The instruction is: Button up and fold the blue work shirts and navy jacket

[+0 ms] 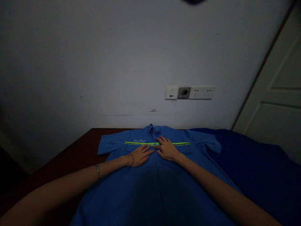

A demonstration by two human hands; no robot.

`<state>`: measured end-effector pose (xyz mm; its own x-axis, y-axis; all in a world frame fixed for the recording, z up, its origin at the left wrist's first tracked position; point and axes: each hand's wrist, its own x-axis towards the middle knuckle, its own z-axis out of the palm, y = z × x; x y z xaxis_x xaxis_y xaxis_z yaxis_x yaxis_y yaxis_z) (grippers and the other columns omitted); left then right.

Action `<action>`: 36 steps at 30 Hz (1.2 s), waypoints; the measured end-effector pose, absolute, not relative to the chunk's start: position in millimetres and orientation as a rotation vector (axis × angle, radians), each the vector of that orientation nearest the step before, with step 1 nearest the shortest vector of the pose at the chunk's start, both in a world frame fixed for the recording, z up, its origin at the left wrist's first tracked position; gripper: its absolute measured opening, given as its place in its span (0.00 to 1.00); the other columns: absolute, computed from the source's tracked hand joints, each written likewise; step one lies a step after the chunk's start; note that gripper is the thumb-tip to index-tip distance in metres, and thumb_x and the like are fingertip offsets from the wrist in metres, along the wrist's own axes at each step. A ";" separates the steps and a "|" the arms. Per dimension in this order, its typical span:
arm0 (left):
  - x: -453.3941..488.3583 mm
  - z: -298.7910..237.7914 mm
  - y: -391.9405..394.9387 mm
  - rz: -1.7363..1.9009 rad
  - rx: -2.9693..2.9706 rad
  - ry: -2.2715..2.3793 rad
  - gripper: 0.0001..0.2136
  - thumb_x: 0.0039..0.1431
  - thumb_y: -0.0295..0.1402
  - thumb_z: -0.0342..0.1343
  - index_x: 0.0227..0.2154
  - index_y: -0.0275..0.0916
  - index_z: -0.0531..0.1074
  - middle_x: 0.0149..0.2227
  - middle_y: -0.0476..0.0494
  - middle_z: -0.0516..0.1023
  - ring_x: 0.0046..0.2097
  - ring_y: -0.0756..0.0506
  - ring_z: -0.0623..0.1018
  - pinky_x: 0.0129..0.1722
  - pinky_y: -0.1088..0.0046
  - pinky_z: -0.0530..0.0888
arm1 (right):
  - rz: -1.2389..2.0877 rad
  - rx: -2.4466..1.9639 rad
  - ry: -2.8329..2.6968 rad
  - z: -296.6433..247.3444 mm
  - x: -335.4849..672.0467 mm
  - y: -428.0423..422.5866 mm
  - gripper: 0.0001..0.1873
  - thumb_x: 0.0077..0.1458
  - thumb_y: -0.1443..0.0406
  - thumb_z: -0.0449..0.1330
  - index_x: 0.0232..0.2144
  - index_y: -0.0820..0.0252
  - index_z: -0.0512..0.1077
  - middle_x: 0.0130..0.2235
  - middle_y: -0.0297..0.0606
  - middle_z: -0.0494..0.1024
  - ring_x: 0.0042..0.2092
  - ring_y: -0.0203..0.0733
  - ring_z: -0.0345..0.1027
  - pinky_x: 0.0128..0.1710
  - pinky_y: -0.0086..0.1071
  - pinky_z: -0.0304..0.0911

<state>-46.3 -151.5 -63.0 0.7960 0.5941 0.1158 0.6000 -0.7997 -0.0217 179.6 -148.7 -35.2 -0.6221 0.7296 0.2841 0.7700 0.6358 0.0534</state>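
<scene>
A blue short-sleeved work shirt (145,175) lies spread front side up, its collar toward the wall. A yellow-green and grey reflective strip (131,143) crosses its chest, with pale lettering above it on the left. Flat on the chest just below the strip rests my left hand (140,155), fingers stretched out toward the button placket. My right hand (166,149) lies on the other side of the placket, fingers spread over the strip. The two hands nearly meet at the middle. Neither one grips any cloth that I can see.
Under the shirt on the left is a dark reddish-brown table (68,153). Dark blue cloth (254,169) covers the right side. Behind stands a pale wall (105,62) with a row of sockets (201,93). A white panelled door (279,94) is at the far right.
</scene>
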 end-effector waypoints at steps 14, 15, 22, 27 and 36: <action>-36.7 -38.8 -142.2 -0.191 -3.016 -1.049 0.18 0.60 0.38 0.42 0.51 0.47 0.64 0.56 0.44 0.61 0.55 0.42 0.63 0.56 0.59 0.56 | 0.129 -0.929 -2.351 -55.4 198.5 -173.6 0.19 0.52 0.70 0.49 0.47 0.58 0.69 0.51 0.44 0.67 0.52 0.43 0.58 0.52 0.42 0.55; -33.7 -37.9 -142.4 -0.195 -2.996 -1.087 0.18 0.60 0.38 0.41 0.52 0.45 0.64 0.56 0.43 0.61 0.55 0.42 0.63 0.56 0.60 0.56 | 0.159 -0.891 -2.356 -55.6 200.9 -185.7 0.19 0.53 0.70 0.49 0.47 0.58 0.69 0.50 0.44 0.68 0.52 0.42 0.59 0.52 0.41 0.56; -29.3 -49.6 -142.3 -0.048 -2.975 -1.137 0.25 0.61 0.44 0.36 0.58 0.39 0.52 0.61 0.41 0.51 0.62 0.40 0.49 0.58 0.58 0.50 | 0.407 -0.674 -2.686 -36.3 202.8 -287.5 0.25 0.54 0.62 0.52 0.55 0.53 0.59 0.58 0.42 0.60 0.60 0.45 0.48 0.58 0.45 0.45; -37.5 -55.4 -135.2 0.016 -2.972 -1.144 0.27 0.60 0.48 0.33 0.60 0.46 0.45 0.63 0.47 0.45 0.62 0.37 0.46 0.57 0.54 0.48 | 0.571 -0.658 -2.741 -22.0 205.1 -316.0 0.26 0.55 0.58 0.52 0.56 0.45 0.55 0.61 0.39 0.50 0.61 0.47 0.41 0.59 0.50 0.34; -36.4 -49.0 -127.7 -0.138 -3.026 -1.213 0.23 0.59 0.48 0.39 0.56 0.50 0.55 0.59 0.49 0.57 0.60 0.40 0.54 0.57 0.58 0.52 | 0.594 -0.643 -2.733 -22.3 207.8 -318.1 0.23 0.57 0.59 0.50 0.55 0.44 0.57 0.61 0.38 0.52 0.61 0.46 0.42 0.59 0.50 0.35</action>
